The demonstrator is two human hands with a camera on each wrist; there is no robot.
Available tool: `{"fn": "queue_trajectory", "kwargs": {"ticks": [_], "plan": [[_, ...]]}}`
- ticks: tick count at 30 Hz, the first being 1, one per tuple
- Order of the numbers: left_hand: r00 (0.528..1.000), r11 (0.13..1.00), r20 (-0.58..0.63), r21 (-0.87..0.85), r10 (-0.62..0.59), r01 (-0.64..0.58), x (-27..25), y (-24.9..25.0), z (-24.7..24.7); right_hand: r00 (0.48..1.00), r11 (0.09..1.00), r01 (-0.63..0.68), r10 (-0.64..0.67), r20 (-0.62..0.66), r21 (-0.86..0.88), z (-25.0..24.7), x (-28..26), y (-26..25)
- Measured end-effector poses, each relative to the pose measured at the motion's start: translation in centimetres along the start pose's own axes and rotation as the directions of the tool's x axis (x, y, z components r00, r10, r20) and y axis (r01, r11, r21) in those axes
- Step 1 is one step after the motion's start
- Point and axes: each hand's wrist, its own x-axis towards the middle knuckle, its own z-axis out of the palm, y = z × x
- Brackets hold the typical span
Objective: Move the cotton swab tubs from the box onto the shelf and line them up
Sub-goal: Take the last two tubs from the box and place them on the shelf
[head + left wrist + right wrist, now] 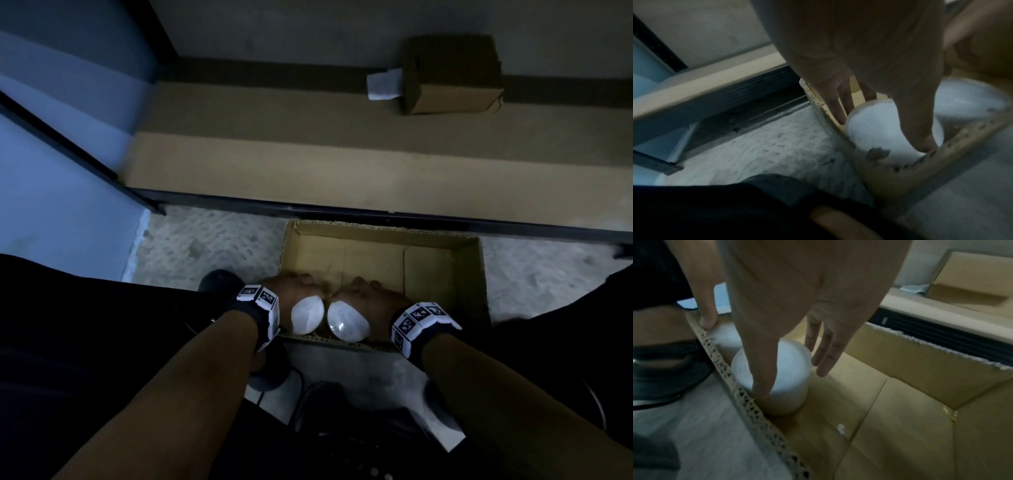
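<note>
Two white round cotton swab tubs stand side by side in the near left corner of an open cardboard box (474, 274) on the floor. My left hand (290, 287) reaches down over the left tub (875, 128), thumb on its near side and fingers (838, 112) on its far side. Over the right tub (789, 363), my right hand (374, 292) grips the same way, thumb by the box's near wall and fingers (825, 360) behind the tub. In the head view both tubs (307, 316) (348, 321) show between my wrists. The wooden shelf (260, 171) runs just beyond the box.
A closed cardboard box (452, 77) with a white paper piece (384, 85) beside it sits at the back right of the shelf. A dark metal rail (376, 214) edges the shelf front. The rest of the open box shows a bare bottom. My shoes stand on the floor below.
</note>
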Motion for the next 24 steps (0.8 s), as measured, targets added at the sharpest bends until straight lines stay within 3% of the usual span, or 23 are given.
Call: {"fn": "queue_trajectory", "kwargs": {"ticks": [4, 12, 18, 24], "plan": [[0.998, 0.991, 0.038, 0.124, 0.045, -0.049, 0.1, 0.0, -0.2, 0.989, 0.999, 0.042, -0.042, -0.142, -0.001, 0.9, -0.5, 0.2], [0.987, 0.978, -0.086, 0.170, 0.135, -0.119, 0.4, 0.0, 0.6, 0.982, 0.985, 0.081, -0.105, -0.160, -0.152, 0.7, -0.9, -0.2], [0.964, 0.976, -0.202, 0.167, 0.173, -0.140, 1.4, -0.5, 0.9, 0.989, 0.997, 0.029, -0.039, -0.142, -0.073, -0.2, -0.9, 1.4], [0.967, 0.989, -0.218, 0.093, 0.134, -0.116, 3.6, 0.1, -0.9, 0.975, 0.988, -0.063, 0.091, -0.204, 0.143, -0.9, -0.9, 3.7]]}}
